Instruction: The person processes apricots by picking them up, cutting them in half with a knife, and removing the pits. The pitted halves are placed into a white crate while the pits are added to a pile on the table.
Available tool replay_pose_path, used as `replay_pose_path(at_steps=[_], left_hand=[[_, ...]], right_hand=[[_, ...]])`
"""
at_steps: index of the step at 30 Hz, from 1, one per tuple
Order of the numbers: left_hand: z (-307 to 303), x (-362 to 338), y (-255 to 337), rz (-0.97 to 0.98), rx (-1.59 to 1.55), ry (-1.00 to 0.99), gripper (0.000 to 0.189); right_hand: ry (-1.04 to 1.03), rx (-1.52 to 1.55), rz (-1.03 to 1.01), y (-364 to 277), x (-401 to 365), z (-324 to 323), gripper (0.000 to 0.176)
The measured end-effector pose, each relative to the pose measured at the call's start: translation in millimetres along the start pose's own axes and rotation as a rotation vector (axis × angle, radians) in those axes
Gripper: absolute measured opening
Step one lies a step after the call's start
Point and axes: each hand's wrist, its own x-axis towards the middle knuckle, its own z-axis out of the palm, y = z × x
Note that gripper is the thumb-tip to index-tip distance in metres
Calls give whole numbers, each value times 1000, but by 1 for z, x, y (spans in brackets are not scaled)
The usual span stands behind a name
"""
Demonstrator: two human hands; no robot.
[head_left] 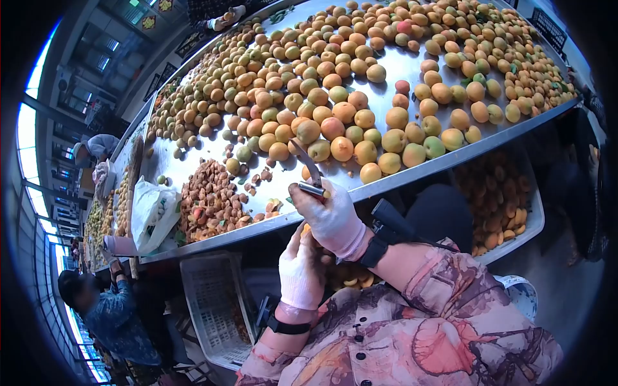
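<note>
My right hand, in a white glove with bare fingertips, is closed around a small curved knife. The knife's blade points up over the table's edge. Just below, my left hand, also gloved, curls its fingers around an apricot; only a sliver of orange shows between the two hands. Ahead of the hands, many whole apricots cover the metal table. A heap of brown apricot pits lies to the left, close to the front edge.
Under the table at right stands a crate of apricot halves. A white basket sits below on the left. A plastic bag lies on the table. Another person works at far left; a co-worker's hand shows across the table.
</note>
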Motion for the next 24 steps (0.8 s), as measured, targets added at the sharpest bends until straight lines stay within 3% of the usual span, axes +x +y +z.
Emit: replay_pose_path(at_steps=[3,5,7,15,24], left_hand=[[-3,3,-3,22,56,9,38],[-7,5,-6,68,65,-12,40],[-4,2,-3,97,100,-23,43],[-18,8,-10,240,177,-112,52],[-31,14,-18,445,360,-160,65]], right_hand=[[29,86,74,-4,3,0,15],[164,518,420,-7,16,-6,19],[352,627,506,-14,24,0,29],[437,784,712,-3,26,-9,26],[413,859,779,-2,24,-12,33]])
